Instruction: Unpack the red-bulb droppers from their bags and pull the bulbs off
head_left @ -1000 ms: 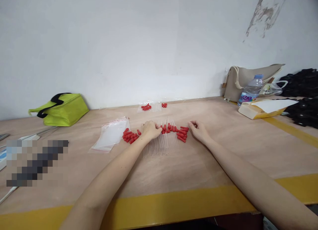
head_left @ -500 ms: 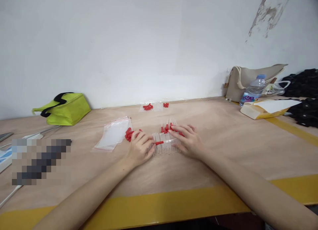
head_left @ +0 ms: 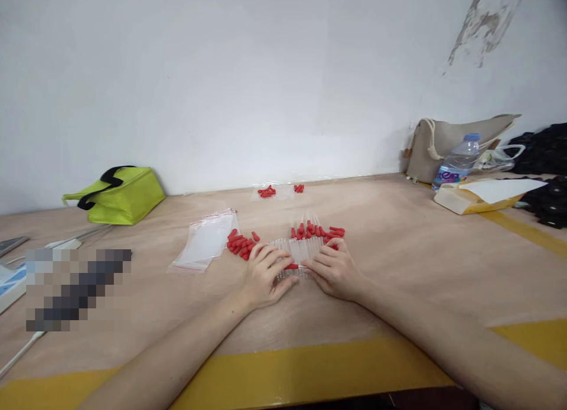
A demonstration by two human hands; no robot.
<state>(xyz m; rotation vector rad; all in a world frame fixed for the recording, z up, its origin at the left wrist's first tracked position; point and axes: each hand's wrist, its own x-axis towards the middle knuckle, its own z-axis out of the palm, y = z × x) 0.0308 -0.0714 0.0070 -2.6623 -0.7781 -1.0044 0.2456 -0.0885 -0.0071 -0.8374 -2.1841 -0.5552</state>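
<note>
A row of clear plastic tubes point(head_left: 301, 248) lies on the wooden table point(head_left: 398, 262) in front of me. Loose red caps point(head_left: 241, 244) sit in a heap to the left of the tubes, and more red caps point(head_left: 319, 230) lie on their far end. My left hand point(head_left: 264, 274) rests on the near left end of the tubes, fingers curled around a red cap point(head_left: 291, 266). My right hand point(head_left: 333, 271) meets it from the right, fingers pinched on the near end of a tube.
Clear zip bags point(head_left: 204, 241) lie left of the caps. A small bag with red caps point(head_left: 273, 191) is by the wall. A green lunch bag point(head_left: 116, 195) stands far left; a beige bag point(head_left: 452, 141), water bottle point(head_left: 456, 162) and black items point(head_left: 547, 173) at right.
Both hands have drawn back from the far red caps to the near end of the tubes. My left hand brought a red cap with it, and the two hands have come together.
</note>
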